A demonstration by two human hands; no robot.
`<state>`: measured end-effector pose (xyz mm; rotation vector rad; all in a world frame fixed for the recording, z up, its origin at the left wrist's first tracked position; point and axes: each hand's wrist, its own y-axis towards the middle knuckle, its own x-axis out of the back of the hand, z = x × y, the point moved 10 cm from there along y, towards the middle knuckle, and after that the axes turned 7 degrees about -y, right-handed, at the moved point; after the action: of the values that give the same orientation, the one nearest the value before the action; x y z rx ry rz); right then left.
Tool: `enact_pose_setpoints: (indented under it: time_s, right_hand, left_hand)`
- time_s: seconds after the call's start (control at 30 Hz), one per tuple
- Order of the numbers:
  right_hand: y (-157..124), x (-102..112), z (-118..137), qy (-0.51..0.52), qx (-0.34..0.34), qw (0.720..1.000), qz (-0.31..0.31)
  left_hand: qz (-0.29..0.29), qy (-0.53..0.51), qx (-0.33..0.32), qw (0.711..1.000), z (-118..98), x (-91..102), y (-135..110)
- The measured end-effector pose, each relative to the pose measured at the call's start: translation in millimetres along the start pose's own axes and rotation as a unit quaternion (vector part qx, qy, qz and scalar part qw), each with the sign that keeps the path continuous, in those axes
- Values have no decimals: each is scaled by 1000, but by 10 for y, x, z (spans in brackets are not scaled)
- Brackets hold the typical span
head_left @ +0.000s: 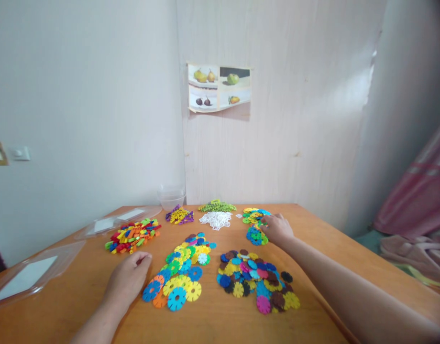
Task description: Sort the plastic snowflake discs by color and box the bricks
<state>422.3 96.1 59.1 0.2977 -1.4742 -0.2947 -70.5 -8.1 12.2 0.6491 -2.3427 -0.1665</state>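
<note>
My right hand (278,228) reaches to the far right pile of yellow, green and blue plastic snap discs (256,234). Its fingers are bent together at the pile's edge, and what they may hold is hidden. On the table at the near left rests my left hand (128,276), fingers curled in with nothing visible in them. Just right of it lies a long pile of larger notched discs (184,267) in blue, yellow, orange and green. Between my forearms spreads another notched-disc pile (237,274) with brown, black, blue and pink pieces.
Colourful building bricks (134,235) are heaped beyond my left hand. Farther back lie purple and yellow pieces (179,215), green pieces (217,206) and white pieces (215,220). Clear plastic tubs (170,198) stand by the wall; transparent lids (67,253) line the table's left side.
</note>
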Motion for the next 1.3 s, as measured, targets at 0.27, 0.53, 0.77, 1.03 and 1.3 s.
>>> enact_pose_setpoints:
  time_s: [0.27,0.53,0.77,1.03,1.3]
  right_hand:
    - [-33,54,75,3,12,1000,-13]
    - [-329,247,1069,86,165,982,-32]
    - [-928,342,2217,154,332,930,24]
    - [-1475,308,3200,140,444,884,51]
    - [-1542,147,3546,84,459,883,48]
  left_hand:
    - [7,-5,-8,1000,-19,-25,7]
    - [2,5,-11,1000,-62,-23,-49]
    - [-11,-12,-20,1000,-98,-11,-85]
    - [-3,-11,-48,999,-55,-66,-37]
    - [8,-17,-56,998,-60,-73,-26]
